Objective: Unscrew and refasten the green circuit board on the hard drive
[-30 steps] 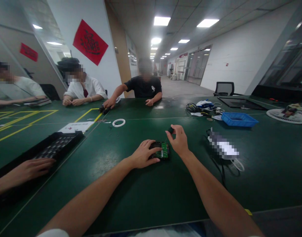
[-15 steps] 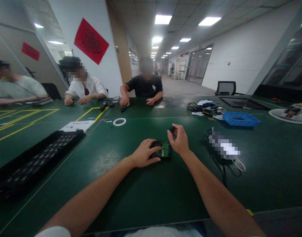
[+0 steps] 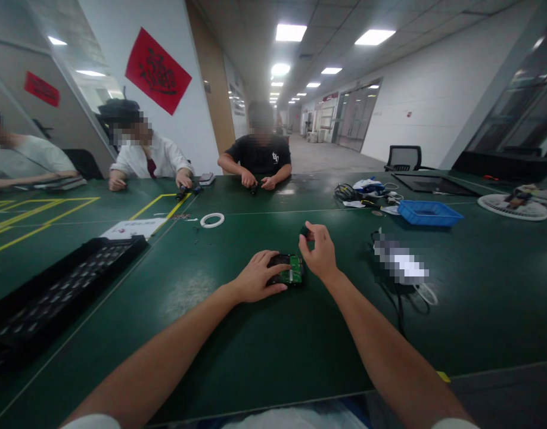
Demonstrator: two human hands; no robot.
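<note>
A hard drive [image 3: 295, 268] with a green circuit board facing up lies on the green table in front of me. My left hand [image 3: 261, 275] spans its left side, the thumb along the near edge, one finger across the board and the others toward the far edge. Just past the drive's right end, my right hand [image 3: 319, 247] is raised with thumb and fingers pinched on a small dark piece [image 3: 304, 230]. Its exact kind is too small and dark to make out.
A long black tray [image 3: 68, 292] lies at left, near a white ring [image 3: 212, 220] and small loose parts. To the right are a cabled device [image 3: 401, 262], a blue bin [image 3: 429, 213], a cable bundle [image 3: 345, 192] and a round white fan grille [image 3: 512, 206]. Several people sit across the table.
My hands keep nearly the same pose on the drive and the dark piece; the whole view has shifted slightly. Across the table, the person in black has brought both hands together around a dark object.
</note>
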